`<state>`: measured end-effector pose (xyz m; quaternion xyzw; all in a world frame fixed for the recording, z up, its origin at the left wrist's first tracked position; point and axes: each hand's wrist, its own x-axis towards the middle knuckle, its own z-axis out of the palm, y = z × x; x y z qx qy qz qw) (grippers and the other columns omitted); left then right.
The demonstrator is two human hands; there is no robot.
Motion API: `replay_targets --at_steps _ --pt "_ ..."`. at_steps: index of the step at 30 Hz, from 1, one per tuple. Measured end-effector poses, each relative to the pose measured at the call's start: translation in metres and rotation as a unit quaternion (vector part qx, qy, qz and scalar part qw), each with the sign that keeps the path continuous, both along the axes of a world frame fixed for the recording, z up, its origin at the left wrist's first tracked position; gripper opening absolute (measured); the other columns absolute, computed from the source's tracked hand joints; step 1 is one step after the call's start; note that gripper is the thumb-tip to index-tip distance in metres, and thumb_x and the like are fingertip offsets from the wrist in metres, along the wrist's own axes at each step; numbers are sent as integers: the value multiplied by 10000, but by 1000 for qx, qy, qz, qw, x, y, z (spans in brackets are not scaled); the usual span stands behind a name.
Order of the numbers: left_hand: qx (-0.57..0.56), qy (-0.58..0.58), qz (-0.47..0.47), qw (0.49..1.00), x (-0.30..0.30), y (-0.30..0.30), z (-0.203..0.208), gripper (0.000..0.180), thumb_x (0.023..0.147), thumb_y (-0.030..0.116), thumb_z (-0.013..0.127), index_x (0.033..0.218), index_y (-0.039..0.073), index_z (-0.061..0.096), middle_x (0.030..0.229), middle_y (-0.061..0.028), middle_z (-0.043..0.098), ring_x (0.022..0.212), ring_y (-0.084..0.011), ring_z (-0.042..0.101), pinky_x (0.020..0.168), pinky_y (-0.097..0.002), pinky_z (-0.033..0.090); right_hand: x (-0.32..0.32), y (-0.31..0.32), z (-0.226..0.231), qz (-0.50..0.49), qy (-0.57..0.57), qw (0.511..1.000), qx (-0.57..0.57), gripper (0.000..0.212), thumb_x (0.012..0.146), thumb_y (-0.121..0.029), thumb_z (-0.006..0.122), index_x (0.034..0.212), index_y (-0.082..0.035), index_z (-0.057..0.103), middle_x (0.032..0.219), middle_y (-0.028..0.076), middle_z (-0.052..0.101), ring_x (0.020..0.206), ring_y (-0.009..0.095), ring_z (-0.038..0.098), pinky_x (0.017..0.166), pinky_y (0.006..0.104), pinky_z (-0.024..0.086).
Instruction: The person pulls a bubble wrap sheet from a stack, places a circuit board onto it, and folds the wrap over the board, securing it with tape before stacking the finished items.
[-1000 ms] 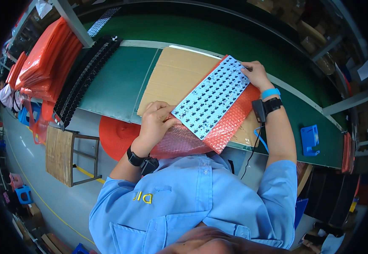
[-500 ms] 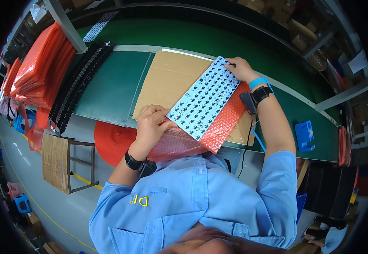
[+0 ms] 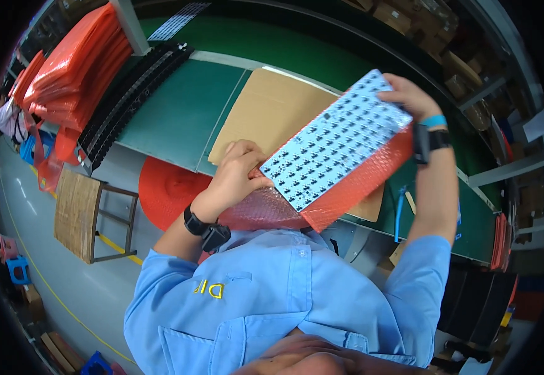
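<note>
A white keyboard circuit board with rows of black marks lies slantwise over a red bubble-wrap bag. My right hand grips the board's far right end, thumb on its top face and fingers round the edge. At the near left corner of the board, my left hand is closed on the bag's edge, with its thumb against the wrap. Part of the bag hangs over the bench edge toward me. Under the board and bag, a flat cardboard sheet rests on the green bench.
Left on the bench lie long black slotted strips, beside a tall stack of red bubble-wrap bags. Another board is on the far green surface. A wooden stool and red round seat stand by the near edge.
My right hand has moved right, carrying its end of the board with the bag beneath. My left hand has kept its hold at the near corner. The whole view has turned slightly.
</note>
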<state>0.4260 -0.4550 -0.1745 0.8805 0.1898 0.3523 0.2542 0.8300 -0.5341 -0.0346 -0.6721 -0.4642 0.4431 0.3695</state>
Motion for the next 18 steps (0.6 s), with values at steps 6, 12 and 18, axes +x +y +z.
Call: replay_targets --at_steps 6,12,18 --pt "-490 -42 -213 844 -18 -4 8 374 743 109 829 1078 47 676 1078 -128 674 991 -280 647 866 -369 503 -41 -69 119 27 -162 966 201 720 735 -285 828 1355 -43 554 1145 96 696 1002 166 688 919 329 560" --pt "-295 120 -198 927 -73 12 -4 265 799 146 802 987 -4 691 872 -125 716 843 -217 699 796 -337 537 -22 -122 198 -88 -315 916 232 620 822 -210 732 1373 -11 531 1154 126 691 961 217 702 849 364 572" --pt "-400 295 -104 862 -108 23 -29 218 918 100 692 1090 -32 711 1000 -74 744 924 -137 679 851 -306 537 -30 -107 165 -17 -527 823 211 492 931 -195 679 1377 -43 537 1185 129 682 965 221 696 828 337 579"
